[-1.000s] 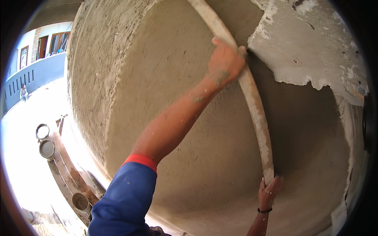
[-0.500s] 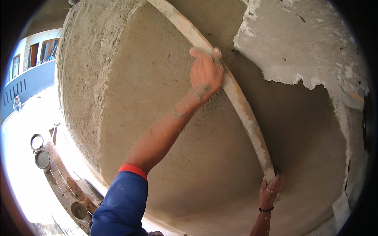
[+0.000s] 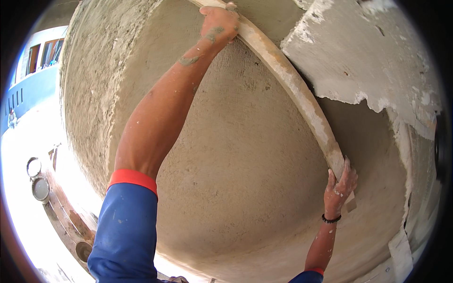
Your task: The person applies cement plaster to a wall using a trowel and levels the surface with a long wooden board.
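A long, pale straightedge board (image 3: 295,85), smeared with plaster, lies across the wet grey plaster wall (image 3: 236,155), slanting from upper left to lower right. My left hand (image 3: 221,22) is raised to its upper part, fingers curled over the edge, with grey mortar on the wrist. Lower down at the right, my right hand (image 3: 340,188) grips the board's bottom end between thumb and fingers; plaster specks cover it, and a dark bracelet circles the wrist. The board's top end runs out of the picture.
Rough old plaster with a ragged edge (image 3: 363,56) borders the fresh area at upper right. Below on the left, buckets (image 3: 40,188) stand by wooden planks (image 3: 66,212). A person (image 3: 12,118) sits far off near a blue wall (image 3: 35,89).
Both hands have moved upward with the board; the left has also gone leftward and the right slightly rightward. More of the right forearm and its sleeve now shows.
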`<move>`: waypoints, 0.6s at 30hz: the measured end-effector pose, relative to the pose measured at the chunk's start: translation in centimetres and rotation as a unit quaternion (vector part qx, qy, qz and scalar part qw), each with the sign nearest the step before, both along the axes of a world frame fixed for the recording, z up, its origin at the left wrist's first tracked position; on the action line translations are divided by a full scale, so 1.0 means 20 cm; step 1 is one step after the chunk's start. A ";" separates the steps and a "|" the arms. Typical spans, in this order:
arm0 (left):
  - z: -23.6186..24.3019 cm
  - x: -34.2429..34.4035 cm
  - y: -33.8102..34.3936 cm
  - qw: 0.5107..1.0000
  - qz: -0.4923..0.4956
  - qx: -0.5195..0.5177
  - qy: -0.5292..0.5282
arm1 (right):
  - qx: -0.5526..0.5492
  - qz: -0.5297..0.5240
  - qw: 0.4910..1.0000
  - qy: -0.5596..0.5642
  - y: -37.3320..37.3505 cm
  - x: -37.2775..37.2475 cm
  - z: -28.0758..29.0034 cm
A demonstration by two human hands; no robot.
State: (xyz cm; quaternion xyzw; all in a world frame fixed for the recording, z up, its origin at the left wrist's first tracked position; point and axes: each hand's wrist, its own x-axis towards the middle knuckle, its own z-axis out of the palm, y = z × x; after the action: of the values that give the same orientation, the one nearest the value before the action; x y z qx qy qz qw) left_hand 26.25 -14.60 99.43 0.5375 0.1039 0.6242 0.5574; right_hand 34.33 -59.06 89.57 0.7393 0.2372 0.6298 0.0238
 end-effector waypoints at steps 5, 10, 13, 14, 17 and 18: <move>-0.10 0.03 0.03 0.995 0.015 -0.048 0.087 | -0.045 -0.001 0.999 0.014 -0.07 0.03 -0.18; -0.53 0.03 -0.23 0.987 0.025 -0.027 0.157 | -0.048 -0.029 0.993 0.105 -0.28 0.03 -0.63; -0.85 0.06 -0.27 0.987 0.041 0.008 0.157 | -0.053 -0.001 0.981 0.187 -0.25 -0.05 -0.86; -0.94 0.08 -0.30 0.986 0.070 0.025 0.146 | -0.057 0.004 0.980 0.189 -0.26 -0.06 -0.96; -1.12 0.08 -0.38 0.985 0.068 0.065 0.142 | -0.064 0.024 0.976 0.205 -0.31 -0.03 -1.24; -1.13 0.08 -0.39 0.986 0.064 0.065 0.141 | -0.069 0.042 0.973 0.218 -0.31 -0.02 -1.28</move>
State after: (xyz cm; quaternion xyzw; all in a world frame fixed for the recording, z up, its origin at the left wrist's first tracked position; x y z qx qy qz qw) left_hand 27.84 -22.44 76.88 0.6477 0.1751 0.5817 0.4599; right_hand 33.86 -65.27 63.89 0.8446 0.3100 0.4365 -0.0038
